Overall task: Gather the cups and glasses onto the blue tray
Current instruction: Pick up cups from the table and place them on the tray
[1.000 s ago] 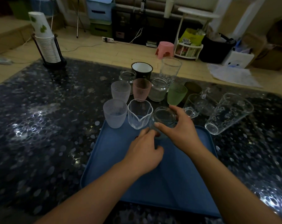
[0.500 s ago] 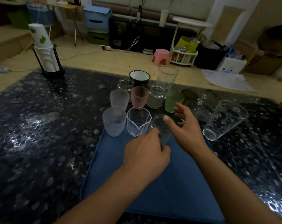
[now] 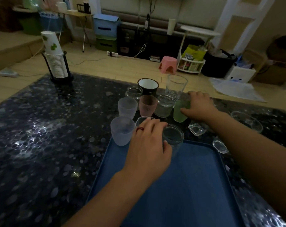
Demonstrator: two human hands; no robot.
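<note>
Right hand (image 3: pixel 199 106) has been moved from the clear jar (image 3: pixel 172 136) out to the far green cup (image 3: pixel 180 111), fingers wrapped round it, off the tray (image 3: pixel 180 185). Left hand (image 3: pixel 148 145) is curled on the jar, at the tray's far edge. Remaining glasses are clustered beyond it on the table (image 3: pixel 48 145).

A blue tray (image 3: pixel 180 185) lies flat on the table at 6 o'clock, its far rim among the glassware. A clear glass jar (image 3: pixel 173 136) stands upright at that rim; just to its 9 o'clock are a clear beaker (image 3: pixel 143 120) and a frosted white cup (image 3: pixel 122 131). Towards 12 o'clock, a second frosted white cup (image 3: pixel 127 108), a pink cup (image 3: pixel 148 105), a clear jar (image 3: pixel 164 105) and a green cup (image 3: pixel 180 112) are ranged in a row.
</note>
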